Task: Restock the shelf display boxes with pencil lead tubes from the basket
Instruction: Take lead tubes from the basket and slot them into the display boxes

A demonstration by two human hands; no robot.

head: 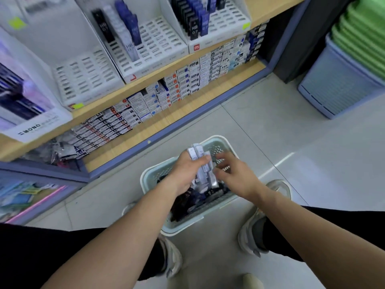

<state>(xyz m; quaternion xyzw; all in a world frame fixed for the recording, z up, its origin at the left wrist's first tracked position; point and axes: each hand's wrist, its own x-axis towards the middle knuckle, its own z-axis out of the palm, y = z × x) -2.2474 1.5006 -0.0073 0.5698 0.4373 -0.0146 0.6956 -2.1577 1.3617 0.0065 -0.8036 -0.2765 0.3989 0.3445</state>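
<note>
A pale green perforated basket (145, 180) stands on the floor between my feet, holding several dark pencil lead tubes (200, 197). My left hand (185, 172) grips a bundle of whitish lead tubes (200, 161) above the basket. My right hand (235, 174) hovers beside the bundle with fingers spread and loosely bent, its fingertips near the tubes, blurred by motion. On the shelf above, white slotted display boxes (158, 49) hold a few black, white and blue tubes; another slotted box (83, 78) to the left looks nearly bare.
The lower shelf (166, 117) carries rows of small stationery boxes. A blue bin with stacked green baskets (343, 65) stands at the right. My shoes flank the basket on the tiled floor (270, 130). A low rack of packets (23, 197) sits at the left.
</note>
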